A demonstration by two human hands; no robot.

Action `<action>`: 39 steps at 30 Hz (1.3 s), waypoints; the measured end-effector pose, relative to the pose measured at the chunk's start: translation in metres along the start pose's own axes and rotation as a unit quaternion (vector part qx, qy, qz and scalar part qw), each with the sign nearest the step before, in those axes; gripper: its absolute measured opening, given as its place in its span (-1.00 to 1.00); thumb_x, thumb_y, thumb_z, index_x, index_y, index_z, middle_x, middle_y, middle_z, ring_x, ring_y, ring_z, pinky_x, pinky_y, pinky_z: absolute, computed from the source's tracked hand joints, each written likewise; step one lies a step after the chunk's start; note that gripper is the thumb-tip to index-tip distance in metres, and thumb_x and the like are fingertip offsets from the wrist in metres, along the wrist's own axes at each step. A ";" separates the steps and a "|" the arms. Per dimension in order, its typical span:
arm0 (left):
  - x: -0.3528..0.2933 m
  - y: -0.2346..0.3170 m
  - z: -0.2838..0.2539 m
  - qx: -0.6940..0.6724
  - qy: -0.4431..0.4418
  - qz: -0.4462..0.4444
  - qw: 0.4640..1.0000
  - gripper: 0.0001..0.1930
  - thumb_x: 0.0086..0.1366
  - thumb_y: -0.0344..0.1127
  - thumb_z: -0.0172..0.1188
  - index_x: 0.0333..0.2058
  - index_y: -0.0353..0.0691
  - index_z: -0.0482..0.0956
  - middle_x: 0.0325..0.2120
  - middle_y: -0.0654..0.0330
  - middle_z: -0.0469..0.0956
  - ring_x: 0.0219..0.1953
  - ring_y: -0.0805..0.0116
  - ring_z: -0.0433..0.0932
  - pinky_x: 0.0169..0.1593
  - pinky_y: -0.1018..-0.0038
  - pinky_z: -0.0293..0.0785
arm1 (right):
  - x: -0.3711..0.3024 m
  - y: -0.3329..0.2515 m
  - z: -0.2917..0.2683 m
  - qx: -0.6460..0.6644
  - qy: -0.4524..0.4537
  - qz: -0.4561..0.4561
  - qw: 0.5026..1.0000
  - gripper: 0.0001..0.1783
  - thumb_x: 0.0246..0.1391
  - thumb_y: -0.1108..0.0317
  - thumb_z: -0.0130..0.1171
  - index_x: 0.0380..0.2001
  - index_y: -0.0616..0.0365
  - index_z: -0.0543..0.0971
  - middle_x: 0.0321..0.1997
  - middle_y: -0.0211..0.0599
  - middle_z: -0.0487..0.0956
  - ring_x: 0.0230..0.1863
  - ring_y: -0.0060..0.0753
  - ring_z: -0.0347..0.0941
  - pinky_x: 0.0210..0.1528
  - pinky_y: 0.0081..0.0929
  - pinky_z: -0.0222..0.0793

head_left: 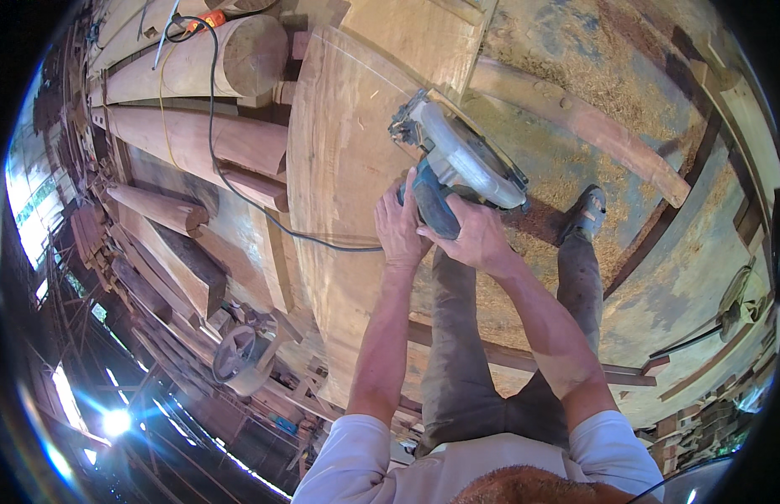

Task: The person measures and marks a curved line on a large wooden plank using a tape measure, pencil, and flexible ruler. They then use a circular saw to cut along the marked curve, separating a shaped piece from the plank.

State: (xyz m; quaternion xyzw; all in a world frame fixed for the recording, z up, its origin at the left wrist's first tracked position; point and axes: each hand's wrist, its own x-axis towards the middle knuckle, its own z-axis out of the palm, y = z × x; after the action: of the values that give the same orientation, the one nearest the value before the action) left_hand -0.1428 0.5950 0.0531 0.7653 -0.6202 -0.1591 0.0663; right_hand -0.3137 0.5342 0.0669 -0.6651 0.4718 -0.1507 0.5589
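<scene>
A circular saw (474,160) with a blue body and a grey metal guard is in front of me, tilted, over the right edge of a broad wooden slab (348,118). My right hand (478,233) is wrapped around the rear of its blue handle. On the handle's left side, my left hand (400,223) grips the saw too, some of its fingers hidden behind the body. A black power cord (281,227) runs from near my left hand across the slab and up over the logs. Whether the blade touches wood I cannot tell.
Thick rounded timbers (255,55) lie at the left, with an orange object (207,23) on top. A curved wooden piece (592,126) rests on the sawdust-covered floor at right, beside my foot (587,214). A wheel (239,357) stands at lower left among stacked boards.
</scene>
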 end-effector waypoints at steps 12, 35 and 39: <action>0.002 -0.001 0.000 -0.005 -0.008 -0.006 1.000 -0.11 0.13 -0.18 0.41 0.48 -0.01 0.35 0.14 0.00 0.47 0.13 -0.06 0.48 0.21 0.11 0.40 | 0.003 -0.004 -0.002 0.020 0.017 -0.008 1.000 -0.40 0.07 -0.09 0.53 -0.19 0.23 0.54 -0.30 0.12 0.70 -0.26 0.27 0.68 -0.21 0.00 0.59; 0.007 -0.003 -0.005 0.009 0.009 -0.011 1.000 -0.08 0.09 -0.15 0.46 0.48 0.08 0.37 0.14 0.01 0.49 0.12 -0.04 0.50 0.19 0.12 0.42 | 0.010 -0.009 -0.003 0.069 -0.022 0.019 0.997 -0.37 0.10 -0.10 0.50 -0.04 0.21 0.56 -0.20 0.15 0.72 -0.17 0.26 0.70 -0.13 0.00 0.64; 0.009 -0.003 -0.005 0.020 -0.002 -0.014 1.000 -0.06 0.07 -0.14 0.48 0.48 0.07 0.37 0.13 0.01 0.49 0.12 -0.04 0.50 0.20 0.12 0.42 | 0.012 -0.009 -0.004 0.074 -0.018 0.019 0.997 -0.37 0.10 -0.09 0.50 -0.04 0.21 0.56 -0.20 0.15 0.72 -0.17 0.27 0.70 -0.13 -0.01 0.64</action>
State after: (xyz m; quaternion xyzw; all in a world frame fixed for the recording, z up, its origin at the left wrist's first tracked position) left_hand -0.1367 0.5867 0.0559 0.7749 -0.6122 -0.1498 0.0476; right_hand -0.3065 0.5223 0.0719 -0.6153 0.4620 -0.1623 0.6177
